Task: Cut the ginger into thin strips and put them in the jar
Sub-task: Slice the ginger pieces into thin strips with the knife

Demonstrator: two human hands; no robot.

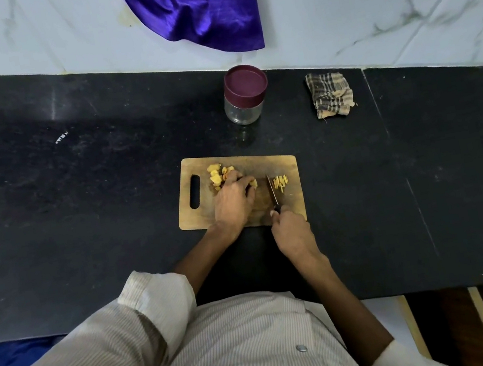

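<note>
Few strips (280,182) lay cut; left hand (232,201) pinned ginger (252,183), right hand (291,230) gripped knife (272,192); lidded jar (243,95) looked unfilled.

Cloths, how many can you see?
2. A purple cloth hangs against the wall above the jar; a checked cloth lies crumpled on the counter, right of the jar.

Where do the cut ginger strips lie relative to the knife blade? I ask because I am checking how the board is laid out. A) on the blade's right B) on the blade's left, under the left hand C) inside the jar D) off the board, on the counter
A: the small pile of cut strips lies on the cutting board just right of the knife blade, while the uncut ginger pieces sit to its left.
</note>
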